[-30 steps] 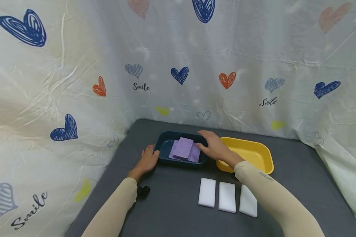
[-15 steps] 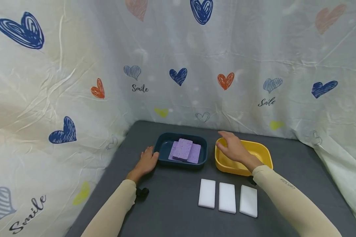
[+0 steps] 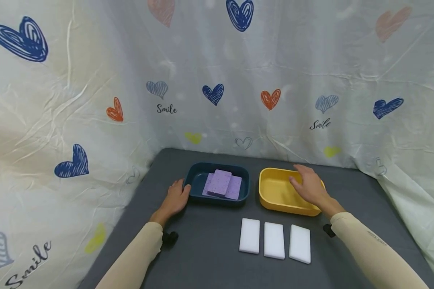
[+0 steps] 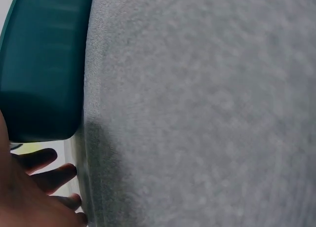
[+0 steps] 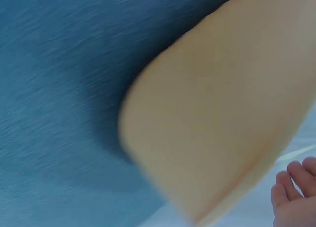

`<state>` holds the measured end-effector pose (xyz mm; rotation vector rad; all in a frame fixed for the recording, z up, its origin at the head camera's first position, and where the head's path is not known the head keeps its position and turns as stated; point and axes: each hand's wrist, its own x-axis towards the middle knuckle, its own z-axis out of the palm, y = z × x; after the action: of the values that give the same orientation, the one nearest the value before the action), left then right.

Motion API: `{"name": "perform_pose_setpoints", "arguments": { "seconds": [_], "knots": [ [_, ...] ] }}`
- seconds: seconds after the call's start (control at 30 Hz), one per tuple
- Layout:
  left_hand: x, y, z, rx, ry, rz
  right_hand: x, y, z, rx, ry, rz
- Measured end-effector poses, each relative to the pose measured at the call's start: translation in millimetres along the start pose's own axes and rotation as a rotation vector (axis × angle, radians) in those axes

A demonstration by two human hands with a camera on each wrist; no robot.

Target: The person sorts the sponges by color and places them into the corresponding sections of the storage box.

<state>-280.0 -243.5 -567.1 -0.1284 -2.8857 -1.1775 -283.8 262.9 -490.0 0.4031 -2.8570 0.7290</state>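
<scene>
My left hand [image 3: 175, 197] rests at the left end of a dark blue tray [image 3: 245, 192], its thumb at the rim. In the left wrist view the fingers [image 4: 55, 177] are spread beside the blue-green wall of that tray [image 4: 42, 69]. A small pile of purple sponges [image 3: 220, 182] lies inside, one on top. Over the right end of a yellow tray [image 3: 275, 190] is my right hand [image 3: 311, 185], fingers extended and holding nothing. The right wrist view shows this hand [image 5: 296, 200] close to the tray's blurred outer wall [image 5: 212, 108]; contact there cannot be told.
Three white rectangular sponges [image 3: 274, 240] lie in a row on the dark grey tabletop [image 3: 209, 249], in front of the trays. A pale curtain with printed hearts [image 3: 293, 48] hangs behind and along the left side.
My right hand has moved right, from the blue tray's right end across to the yellow tray's right end. The left hand stays at the blue tray. The head view has shifted slightly.
</scene>
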Motion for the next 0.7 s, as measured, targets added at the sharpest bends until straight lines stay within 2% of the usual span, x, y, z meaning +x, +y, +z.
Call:
{"name": "perform_pose_setpoints", "arguments": {
  "seconds": [0.1,0.2,0.33,0.4,0.5,0.7],
  "knots": [
    [-1.1,-3.9,1.9,-0.008,0.061,0.035,-9,12,-5,-0.024,0.031,0.044],
    [-1.9,-2.1,1.2,-0.032,0.181,0.120,-15,22,-7,-0.034,0.066,0.084],
    [-11.1,26.2,-7.8,-0.028,0.374,0.255,-20,30,-10,-0.036,0.090,0.121],
    [-14.9,42.7,-12.6,-0.026,0.429,0.307,-21,32,-11,-0.032,0.087,0.140],
    [-17.0,60.0,-15.3,-0.002,0.450,0.368,-22,36,-13,-0.018,0.079,0.173],
    [-21.8,86.0,-13.9,0.020,0.383,0.441,-25,43,-11,0.010,0.046,0.246]
  ]
}}
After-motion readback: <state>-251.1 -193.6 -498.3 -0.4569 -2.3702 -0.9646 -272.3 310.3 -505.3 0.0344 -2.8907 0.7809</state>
